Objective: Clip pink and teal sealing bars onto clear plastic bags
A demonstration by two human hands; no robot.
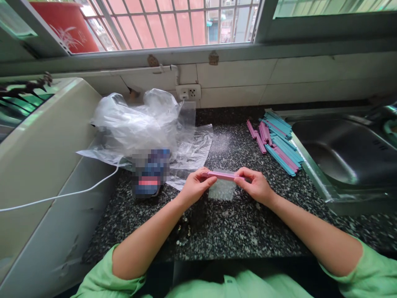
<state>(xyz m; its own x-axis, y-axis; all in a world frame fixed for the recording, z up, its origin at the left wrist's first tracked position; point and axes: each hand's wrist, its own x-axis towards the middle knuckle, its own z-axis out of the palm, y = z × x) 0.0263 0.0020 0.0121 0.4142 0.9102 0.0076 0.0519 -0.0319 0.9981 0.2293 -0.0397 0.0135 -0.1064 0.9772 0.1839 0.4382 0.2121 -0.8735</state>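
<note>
In the head view both my hands hold a pink bag-sealing clip level above the counter. My left hand pinches its left end between thumb and fingers. Its right end is gripped by my right hand in the same way. From the clip hangs a small clear plastic bag, its top edge showing just above the strip. I cannot tell whether the clip is fully closed on the bag. To the right lies a loose pile of blue clips and pink clips.
Crumpled clear plastic bags lie at the back left beside a blurred phone. A white cable crosses the left side. The steel sink borders the counter on the right. A wall socket sits behind.
</note>
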